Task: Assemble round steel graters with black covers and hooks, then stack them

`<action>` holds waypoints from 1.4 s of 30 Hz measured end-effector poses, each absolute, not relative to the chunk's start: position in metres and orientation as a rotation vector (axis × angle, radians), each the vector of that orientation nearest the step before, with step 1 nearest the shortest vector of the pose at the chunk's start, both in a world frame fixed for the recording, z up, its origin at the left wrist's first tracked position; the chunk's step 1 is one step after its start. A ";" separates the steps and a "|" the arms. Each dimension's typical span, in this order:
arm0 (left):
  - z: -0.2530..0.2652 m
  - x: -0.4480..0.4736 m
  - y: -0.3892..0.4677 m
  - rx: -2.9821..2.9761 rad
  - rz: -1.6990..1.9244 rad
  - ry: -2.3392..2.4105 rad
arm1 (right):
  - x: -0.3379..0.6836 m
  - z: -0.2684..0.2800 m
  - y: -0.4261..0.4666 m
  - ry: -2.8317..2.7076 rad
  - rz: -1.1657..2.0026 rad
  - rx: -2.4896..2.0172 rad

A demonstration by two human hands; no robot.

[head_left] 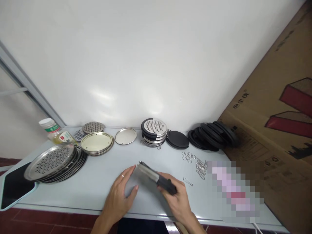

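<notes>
My right hand (176,196) grips a round metal grater (148,172) by its black rim piece. It is tilted nearly edge-on, so its face hardly shows. My left hand (120,191), with a ring on one finger, is open just left of the grater, thumb and fingers apart. Beyond both hands stands a stack of graters with black rims (155,127). Metal split rings (187,157) and wire clips (200,169) lie to the right, with a single clip (188,181) nearer my right hand.
Perforated grater plates (52,162) are piled at left beside a phone (17,185) and a jar (53,130). Gold-toned discs (97,142) and a silver disc (125,136) lie behind. Black discs (177,139), black rims (212,135) and a cardboard box (268,146) stand right.
</notes>
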State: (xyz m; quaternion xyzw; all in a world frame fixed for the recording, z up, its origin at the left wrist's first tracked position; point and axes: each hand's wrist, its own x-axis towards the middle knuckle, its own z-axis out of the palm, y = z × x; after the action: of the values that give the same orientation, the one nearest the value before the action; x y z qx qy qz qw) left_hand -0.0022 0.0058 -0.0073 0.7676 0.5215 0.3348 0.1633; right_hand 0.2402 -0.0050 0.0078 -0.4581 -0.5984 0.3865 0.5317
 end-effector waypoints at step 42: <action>0.087 0.066 0.219 1.610 1.201 1.802 | 0.235 -0.005 -0.005 -0.960 1.230 -1.059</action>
State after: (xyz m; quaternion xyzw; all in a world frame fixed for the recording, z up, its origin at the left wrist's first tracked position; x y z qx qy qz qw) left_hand 0.0662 0.2193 0.0866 0.5821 0.6514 0.4341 0.2200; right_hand 0.2350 -0.0055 -0.0054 -0.4546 -0.4120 0.5278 0.5873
